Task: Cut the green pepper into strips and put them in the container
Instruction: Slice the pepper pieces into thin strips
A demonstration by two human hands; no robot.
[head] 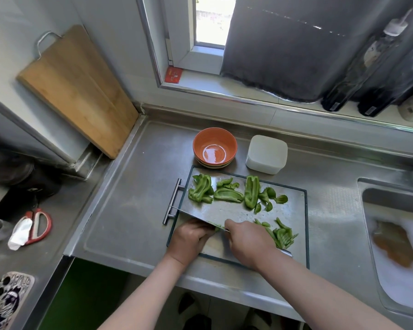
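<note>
At the rectangular steel cutting board (293, 210)'s near edge, the right hand (246, 241) is gripping a broad steel cleaver (200, 215) while the left hand (188, 239)'s curled fingers are pinning a green pepper piece (217, 226), with a few cut green strips (281, 235) lying beside them, large uncut pepper pieces (227, 194) waiting at its far edge and the white square plastic container (266, 154) beyond it visibly holding none.
</note>
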